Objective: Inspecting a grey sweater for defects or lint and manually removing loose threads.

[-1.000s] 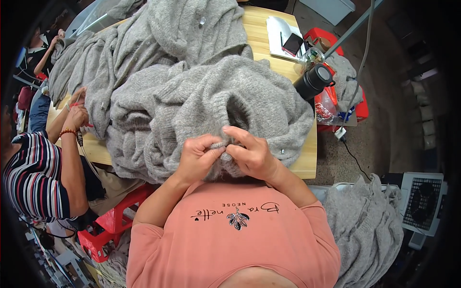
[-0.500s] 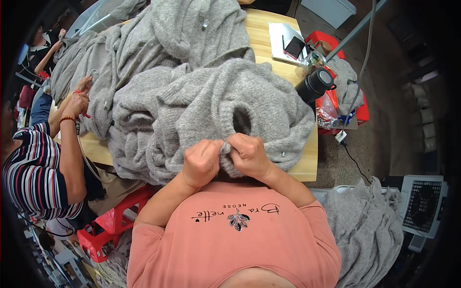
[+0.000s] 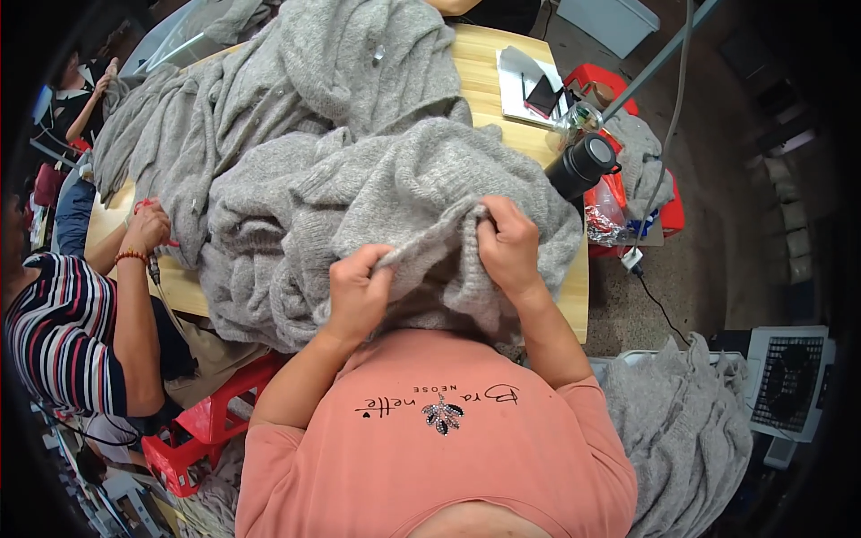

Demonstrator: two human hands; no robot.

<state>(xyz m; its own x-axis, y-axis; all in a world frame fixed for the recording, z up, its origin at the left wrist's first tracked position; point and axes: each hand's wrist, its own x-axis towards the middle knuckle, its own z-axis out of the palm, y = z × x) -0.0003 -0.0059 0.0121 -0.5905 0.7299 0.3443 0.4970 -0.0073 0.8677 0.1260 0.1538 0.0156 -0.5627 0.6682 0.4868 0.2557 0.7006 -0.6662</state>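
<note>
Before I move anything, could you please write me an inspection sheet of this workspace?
Surface: wooden table, mostly covered by grey knits.
Work: knit edge, stretched out near the table's front.
Clutter: notebook, phone, jar and black flask toward the table's right.
Grips: left grip and right grip, both closed on the knit edge.
Cables: grey cable at right; black cable lower down.
Surroundings: co-worker and red stool at left; knit heap lower right.

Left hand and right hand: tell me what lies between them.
In the head view, an edge of the grey knit garment spans the stretch, running from the left hand to the right hand.
</note>
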